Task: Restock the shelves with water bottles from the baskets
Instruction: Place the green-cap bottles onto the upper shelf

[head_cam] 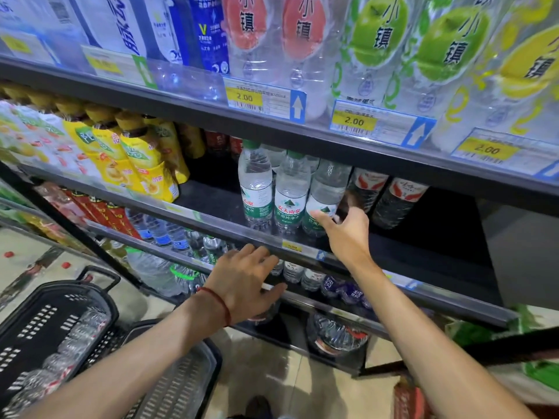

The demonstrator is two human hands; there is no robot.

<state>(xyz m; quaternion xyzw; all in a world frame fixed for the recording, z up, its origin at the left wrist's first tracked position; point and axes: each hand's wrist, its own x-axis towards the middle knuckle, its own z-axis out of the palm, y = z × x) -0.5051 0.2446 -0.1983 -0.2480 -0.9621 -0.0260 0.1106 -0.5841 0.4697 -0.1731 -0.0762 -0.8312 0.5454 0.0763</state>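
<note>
Black basket (pixel 45 325), lower left: clear bottles lying inside.

Left hand (pixel 245 285): palm down, fingers spread and relaxed, over the front rail (pixel 314 302) of the lower shelf. Holds nothing.

Right hand (pixel 344 234): reaches onto the middle shelf (pixel 211 204). Its thumb is on the green label of the rightmost water bottle (pixel 325 189) and its fingers are bent at the bottle's right side. Cannot tell whether the grip is firm.

Three such clear bottles stand upright in a row. Bare shelf lies to their left, up to the yellow drinks (pixel 142 158). Dark bottles (pixel 393 201) stand just to the right.

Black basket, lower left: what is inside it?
Clear water bottles lie inside the basket, some with red labels. The left forearm covers its near end, so the count is unclear.
</note>
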